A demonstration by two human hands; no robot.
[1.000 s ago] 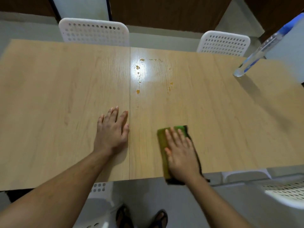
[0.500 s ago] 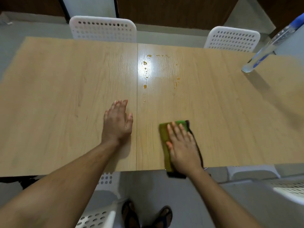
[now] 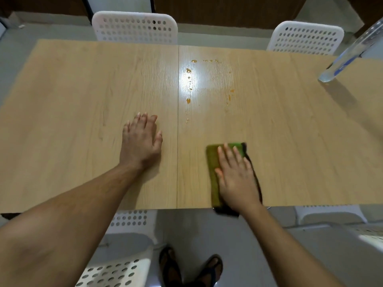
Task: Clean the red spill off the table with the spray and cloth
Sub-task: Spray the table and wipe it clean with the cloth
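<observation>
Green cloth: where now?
Head view: the green folded cloth lies at the wooden table's near edge, right of its centre seam, under the flat right hand.

Cloth [image 3: 213, 162] at the table's [image 3: 83, 100] near edge, spill [image 3: 189, 88] behind it, bottle [image 3: 339, 63] far right.

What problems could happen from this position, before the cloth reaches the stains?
1. The cloth hangs over the near table edge under the flat right hand; it may slip off if pressure eases.
2. The spill drops lie scattered farther away, some beside the centre seam; one forward wipe may smear them or push liquid into the seam.
3. The spray bottle stands far right, so reaching for it may be awkward.
</observation>
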